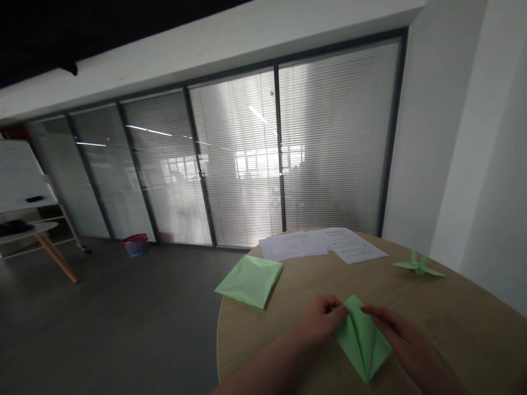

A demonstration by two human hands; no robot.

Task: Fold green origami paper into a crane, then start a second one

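Observation:
A partly folded green paper (362, 340) lies on the round wooden table (453, 318) near me. My left hand (319, 321) is curled with its fingertips pinching the paper's left upper edge. My right hand (397, 332) rests on the paper's right side, fingers pressed together on a flap. A stack of flat green paper sheets (250, 280) lies at the table's left edge. A finished green paper crane (419, 266) stands at the far right of the table.
White printed sheets (323, 244) lie at the table's far edge. Beyond are glass walls with blinds (247, 164), a grey floor, a small red basket (135, 244), and a whiteboard with a side table (28, 219) at left.

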